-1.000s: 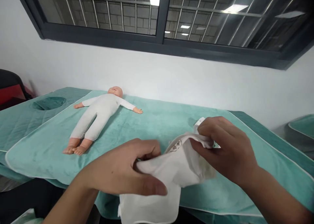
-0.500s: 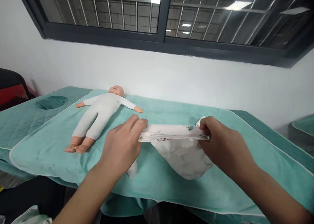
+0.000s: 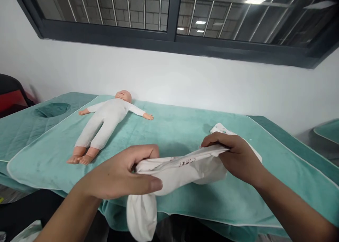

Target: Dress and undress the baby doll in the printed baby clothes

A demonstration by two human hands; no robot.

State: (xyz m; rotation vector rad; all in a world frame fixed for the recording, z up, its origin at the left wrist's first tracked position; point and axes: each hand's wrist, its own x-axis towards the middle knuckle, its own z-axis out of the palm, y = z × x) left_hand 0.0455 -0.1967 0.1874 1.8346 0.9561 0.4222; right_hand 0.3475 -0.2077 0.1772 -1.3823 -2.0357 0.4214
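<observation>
Between my hands stretches a white baby garment (image 3: 182, 167) with small printed figures along its folded edge. My left hand (image 3: 119, 173) holds its left end, the thumb in front and the fingers curled over the back. A tube-shaped end, perhaps a sleeve or leg, hangs below that hand past the bed's front edge. My right hand (image 3: 235, 155) pinches the right end between thumb and fingers. White printed cloth (image 3: 221, 128) lies behind my right hand, partly hidden by it. A baby doll (image 3: 108, 114) in a white bodysuit lies on its back to the left, arms spread.
A green cover (image 3: 172, 114) is spread over the bed. At the bed's left end is a face hole (image 3: 53, 109). A black and red chair (image 3: 13, 97) stands far left. Behind the bed rises a white wall (image 3: 169, 72) with a dark-framed window (image 3: 174, 40).
The garment was stretched level; now its left end is lower and nearer me, with the tube-shaped end hanging down. My left hand has turned, thumb forward. More printed cloth shows behind my right hand.
</observation>
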